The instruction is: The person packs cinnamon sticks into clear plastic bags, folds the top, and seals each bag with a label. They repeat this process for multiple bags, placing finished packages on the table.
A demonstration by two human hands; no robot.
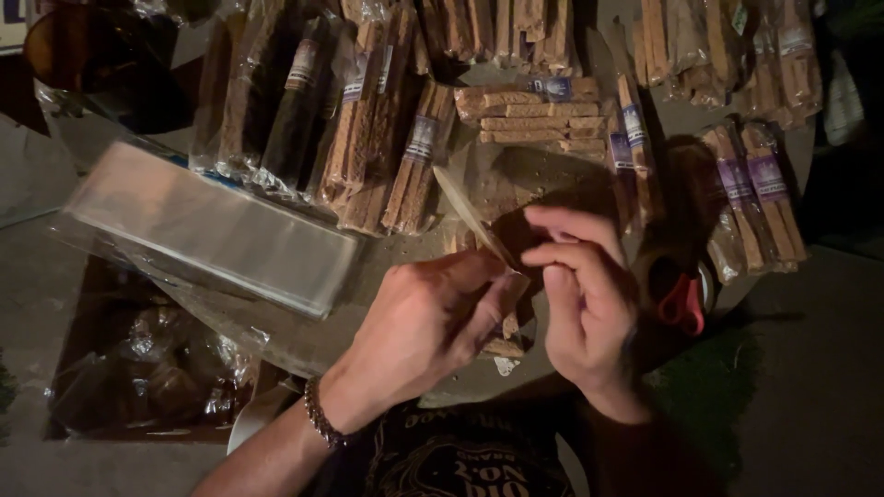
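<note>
The left hand (428,322) is closed around a thin flat wooden stick (470,216). The thumb and the curled fingers press the lower end of it, so only the upper part shows. From the left fingers the stick rises up and to the left, away from the body; its long axis is a diagonal, and its pale pointed tip is the far end, above the fingers. Some short pale stick ends (505,342) show just under this hand, but whether the hand also holds them I cannot tell.

The right hand (580,304) is just beside the left one, on the right of the stick. Its fingers are bent inward, and the fingertips (534,258) come close to the stick at the place where it leaves the left fingers. They look almost closed, as for a small pinch, but it is too dark to see if they hold something or only touch. So the stick is in the left hand, and the right fingertips are at its near, lower part.

Further to the right of the right hand lies a roll of tape (677,281) with a pair of red-handled scissors (683,302) on it. To the left of the left hand, a stack of clear plastic sleeves (212,225) lies, well apart. Beyond the tip of the stick, farther from both hands, many wrapped bundles of sticks (419,152) with small labels cover the table (304,331).
</note>
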